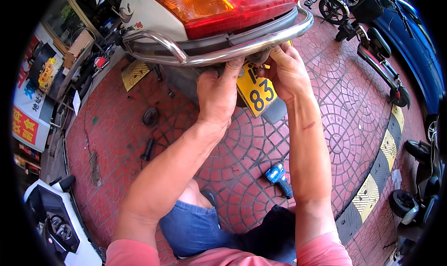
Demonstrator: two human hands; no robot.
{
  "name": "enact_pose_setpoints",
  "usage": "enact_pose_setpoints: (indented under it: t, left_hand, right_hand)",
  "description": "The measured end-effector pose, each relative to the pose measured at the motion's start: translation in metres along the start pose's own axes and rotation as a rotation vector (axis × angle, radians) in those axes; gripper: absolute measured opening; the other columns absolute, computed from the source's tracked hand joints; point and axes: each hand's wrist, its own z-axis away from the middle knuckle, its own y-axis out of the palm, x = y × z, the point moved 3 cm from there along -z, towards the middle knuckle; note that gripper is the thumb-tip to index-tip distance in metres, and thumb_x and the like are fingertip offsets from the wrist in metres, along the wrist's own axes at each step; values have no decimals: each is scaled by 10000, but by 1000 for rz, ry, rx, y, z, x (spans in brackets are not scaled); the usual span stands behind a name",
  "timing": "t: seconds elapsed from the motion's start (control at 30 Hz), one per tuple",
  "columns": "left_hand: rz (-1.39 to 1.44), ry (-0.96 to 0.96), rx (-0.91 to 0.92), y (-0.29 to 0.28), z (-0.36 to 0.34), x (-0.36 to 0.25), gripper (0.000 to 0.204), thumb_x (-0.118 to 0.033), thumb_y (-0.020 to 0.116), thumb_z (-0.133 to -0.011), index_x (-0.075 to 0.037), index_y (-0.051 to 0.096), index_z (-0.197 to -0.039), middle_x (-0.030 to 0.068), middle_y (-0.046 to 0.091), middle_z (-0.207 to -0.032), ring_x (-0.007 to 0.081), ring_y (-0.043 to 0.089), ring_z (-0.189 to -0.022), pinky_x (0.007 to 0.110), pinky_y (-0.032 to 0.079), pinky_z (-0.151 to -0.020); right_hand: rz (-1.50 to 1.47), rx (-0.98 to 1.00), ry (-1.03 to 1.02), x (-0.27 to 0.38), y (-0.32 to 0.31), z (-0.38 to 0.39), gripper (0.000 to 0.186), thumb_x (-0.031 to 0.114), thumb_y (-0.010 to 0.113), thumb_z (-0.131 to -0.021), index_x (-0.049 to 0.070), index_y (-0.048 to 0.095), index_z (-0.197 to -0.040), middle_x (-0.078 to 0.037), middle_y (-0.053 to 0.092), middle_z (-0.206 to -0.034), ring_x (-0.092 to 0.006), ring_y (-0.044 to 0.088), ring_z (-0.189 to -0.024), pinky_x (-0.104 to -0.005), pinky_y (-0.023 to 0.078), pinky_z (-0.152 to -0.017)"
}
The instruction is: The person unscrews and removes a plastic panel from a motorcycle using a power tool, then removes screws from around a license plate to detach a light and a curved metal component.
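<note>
The rear of a white motor scooter (153,14) fills the top, with a red and orange tail light (219,7) and a chrome rail (242,49) curving round it. Below the rail hangs a yellow number plate (256,96), tilted, above a dark flap (275,111). My left hand (218,91) is curled up under the rail, left of the plate, its thumb raised and its other fingers mostly hidden. At the plate's upper right, my right hand (288,73) has its fingers pinched together by a small dark part. Whatever each hand grips is hidden.
On the red paving lie a blue cordless drill (278,176), a black torch-like cylinder (148,149) and a round black piece (150,117). A black-and-yellow speed bump (365,198) runs along the right. A kick scooter (384,63), blue car (400,38) and white scooter (60,224) stand around.
</note>
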Motion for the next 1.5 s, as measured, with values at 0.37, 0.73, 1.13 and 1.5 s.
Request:
enact_pose_setpoints:
  t: [0.37, 0.73, 1.13, 1.5]
  left_hand:
    - [140, -14, 7, 11, 9, -3, 462, -340, 801, -950, 59, 674, -1144, 53, 684, -1092, 98, 602, -975, 281, 490, -875]
    - [-117, -19, 4, -6, -8, -8, 484, -524, 772, -923, -55, 653, -942, -50, 503, -674, 45, 408, -551, 249, 313, -509]
    - [-120, -80, 68, -3, 2, -5, 477, -577, 765, -910, -135, 586, -911, -113, 356, -570, 11, 324, -445, 209, 246, -437]
    - [97, -123, 174, -7, -8, -12, 300, -398, 676, -1026, -136, 639, -1166, -101, 398, -651, 6, 340, -499, 200, 293, -472]
  right_hand:
    - [-85, 84, -182, -12, 3, -7, 395, 362, 706, -1011, 3, 595, -1131, -25, 663, -801, -100, 638, -663, -206, 485, -524]
    - [-161, 22, -10, -2, 7, -7, 263, 250, 714, -1001, 32, 569, -1029, -39, 637, -752, -118, 588, -527, -244, 461, -472]
    - [-215, 164, -97, -25, -6, -17, 362, 299, 738, -987, 18, 582, -1152, -30, 639, -758, -135, 599, -539, -237, 443, -471]
    - [-587, 265, -77, -7, 0, -6, 251, 194, 695, -989, 71, 628, -1197, -48, 703, -874, -85, 511, -584, -251, 393, -561]
